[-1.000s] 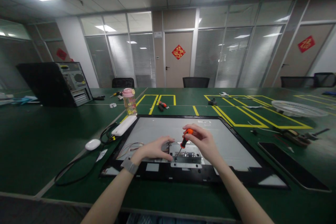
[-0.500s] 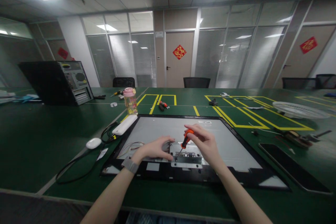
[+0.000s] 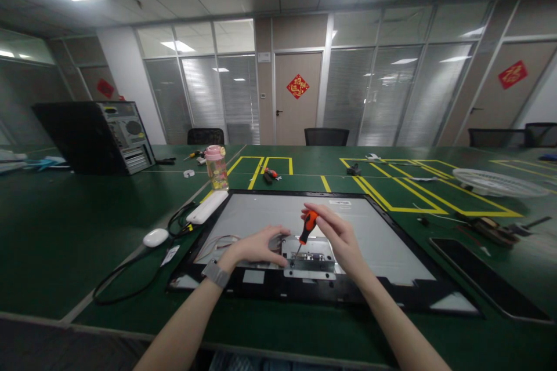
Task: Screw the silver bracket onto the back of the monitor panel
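A screwdriver (image 3: 308, 225) with an orange and black handle is held in the fingers of my right hand (image 3: 337, 232). Its shaft slants down to the left, over a silver metal bracket (image 3: 311, 271); whether the tip touches a screw is too small to tell. My left hand (image 3: 261, 245), fingers and thumb spread apart, rests at the bracket's left side. Both hands are above a large flat display panel (image 3: 383, 237) with a grey back and black frame. Thin wires (image 3: 216, 243) lie on the panel left of my left hand.
Left of the panel lie a white oblong case (image 3: 208, 207), a white mouse-like object (image 3: 155, 237) and a black cable (image 3: 126, 278). A pink-lidded bottle (image 3: 216, 168) stands behind. A dark slab (image 3: 487, 278) lies at right, and a computer case (image 3: 91, 136) stands far left.
The screwdriver has shifted slightly up and its tip has moved a little up and right, away from the bracket's lower-left part. My right fingers have straightened somewhat; my left hand stays put.
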The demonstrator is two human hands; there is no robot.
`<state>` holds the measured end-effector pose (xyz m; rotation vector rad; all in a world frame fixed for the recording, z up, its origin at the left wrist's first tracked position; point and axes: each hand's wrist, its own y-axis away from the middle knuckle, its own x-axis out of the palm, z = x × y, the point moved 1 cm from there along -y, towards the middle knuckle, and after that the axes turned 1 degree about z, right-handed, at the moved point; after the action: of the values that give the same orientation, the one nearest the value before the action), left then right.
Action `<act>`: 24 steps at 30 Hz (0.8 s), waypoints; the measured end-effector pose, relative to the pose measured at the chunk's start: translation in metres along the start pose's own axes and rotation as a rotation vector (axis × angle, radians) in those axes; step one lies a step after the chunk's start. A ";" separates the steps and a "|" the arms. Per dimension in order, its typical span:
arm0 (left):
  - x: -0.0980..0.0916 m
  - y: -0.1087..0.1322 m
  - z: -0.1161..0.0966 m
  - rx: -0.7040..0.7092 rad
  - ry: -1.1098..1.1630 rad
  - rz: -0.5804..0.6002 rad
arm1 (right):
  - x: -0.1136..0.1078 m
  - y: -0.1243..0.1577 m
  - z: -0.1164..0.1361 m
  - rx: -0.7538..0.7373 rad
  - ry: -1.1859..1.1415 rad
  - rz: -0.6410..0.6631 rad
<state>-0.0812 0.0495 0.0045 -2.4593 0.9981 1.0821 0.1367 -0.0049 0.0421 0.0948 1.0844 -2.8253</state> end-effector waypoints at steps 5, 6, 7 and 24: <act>0.000 -0.001 0.003 0.007 -0.007 -0.004 | 0.000 0.000 0.001 0.013 -0.038 0.010; 0.001 -0.002 0.005 0.005 -0.008 -0.002 | 0.000 0.000 0.001 -0.005 -0.010 -0.010; 0.001 -0.002 0.006 0.003 -0.009 -0.002 | 0.000 0.000 0.001 -0.024 0.014 -0.031; 0.001 -0.002 0.002 -0.004 -0.013 -0.009 | 0.000 0.000 0.000 -0.017 0.035 -0.025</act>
<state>-0.0809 0.0517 0.0023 -2.4545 0.9817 1.0967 0.1364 -0.0055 0.0421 0.1314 1.1239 -2.8464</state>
